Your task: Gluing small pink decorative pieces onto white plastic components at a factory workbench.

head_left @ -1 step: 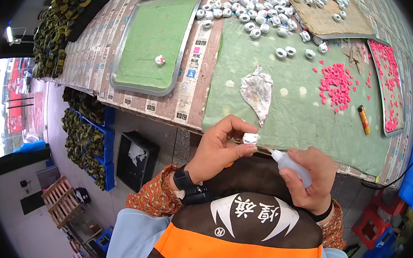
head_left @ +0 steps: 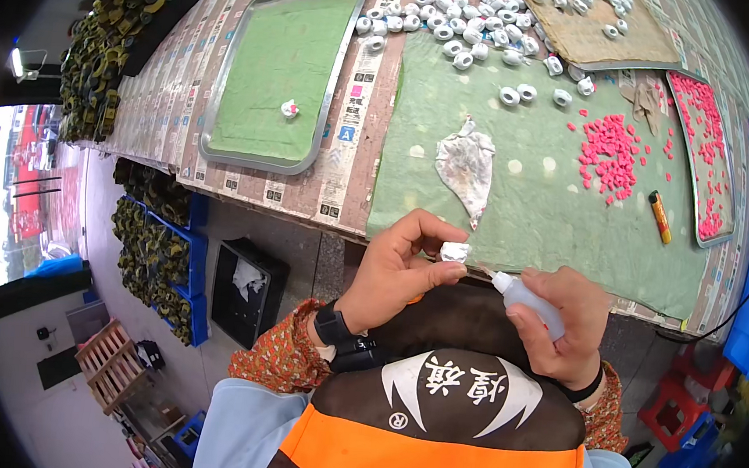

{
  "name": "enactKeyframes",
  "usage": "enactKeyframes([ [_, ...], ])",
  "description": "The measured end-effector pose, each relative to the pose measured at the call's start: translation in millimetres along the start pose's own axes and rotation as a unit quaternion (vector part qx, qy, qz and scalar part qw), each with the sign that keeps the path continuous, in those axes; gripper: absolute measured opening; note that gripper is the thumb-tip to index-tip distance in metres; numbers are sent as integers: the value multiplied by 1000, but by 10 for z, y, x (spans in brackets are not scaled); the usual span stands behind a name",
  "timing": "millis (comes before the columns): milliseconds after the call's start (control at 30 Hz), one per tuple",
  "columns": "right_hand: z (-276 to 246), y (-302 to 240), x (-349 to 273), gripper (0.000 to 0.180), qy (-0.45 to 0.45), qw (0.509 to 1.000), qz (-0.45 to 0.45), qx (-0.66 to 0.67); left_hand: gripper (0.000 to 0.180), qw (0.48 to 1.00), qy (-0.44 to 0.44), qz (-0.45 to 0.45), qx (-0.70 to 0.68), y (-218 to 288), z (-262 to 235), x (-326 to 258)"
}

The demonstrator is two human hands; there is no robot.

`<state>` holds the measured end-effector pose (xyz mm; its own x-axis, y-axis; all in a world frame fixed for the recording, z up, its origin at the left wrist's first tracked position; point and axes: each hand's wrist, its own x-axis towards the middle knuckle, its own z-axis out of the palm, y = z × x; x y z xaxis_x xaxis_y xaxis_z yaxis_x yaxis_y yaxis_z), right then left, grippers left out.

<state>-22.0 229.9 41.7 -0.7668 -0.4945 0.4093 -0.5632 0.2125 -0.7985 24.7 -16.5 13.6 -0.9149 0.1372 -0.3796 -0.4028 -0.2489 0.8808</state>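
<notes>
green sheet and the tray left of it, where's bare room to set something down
Ahead of the right hand, on the green sheet between the stained rag and the pink pile; also the tray beyond its lone white piece. Crowded: the sheet's far edge with white pieces, and the pink pile.

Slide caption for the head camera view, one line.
Left hand pinches a small white piece while the right hand holds a translucent bottle, nozzle toward it.
</notes>
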Motion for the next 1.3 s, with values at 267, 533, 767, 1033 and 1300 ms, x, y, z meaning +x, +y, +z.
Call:
enactKeyframes([
  [267, 26, 5, 20, 37, -4, 1000, -19, -24, 34, 1000, 15, 6, -2, 21, 62, -23],
  [533, -51, -5, -39, 34, 0, 999, 45, 11, 32, 998, -9, -28, -58, -17, 22, -28],
  [767, -26, 130, 63, 33, 67, 944, 286, 147, 32, 995, -19, -48, -91, -25, 26, -18],
  [1033, 168, 475, 249, 32, 21, 920, 342, 189, 38, 998, -15, -23, -49, -21, 0, -14],
  [1300, 86, 430, 285, 29, 0, 965, 252, -71, 40, 999, 12, -35, -39, 3, -25, 9],
])
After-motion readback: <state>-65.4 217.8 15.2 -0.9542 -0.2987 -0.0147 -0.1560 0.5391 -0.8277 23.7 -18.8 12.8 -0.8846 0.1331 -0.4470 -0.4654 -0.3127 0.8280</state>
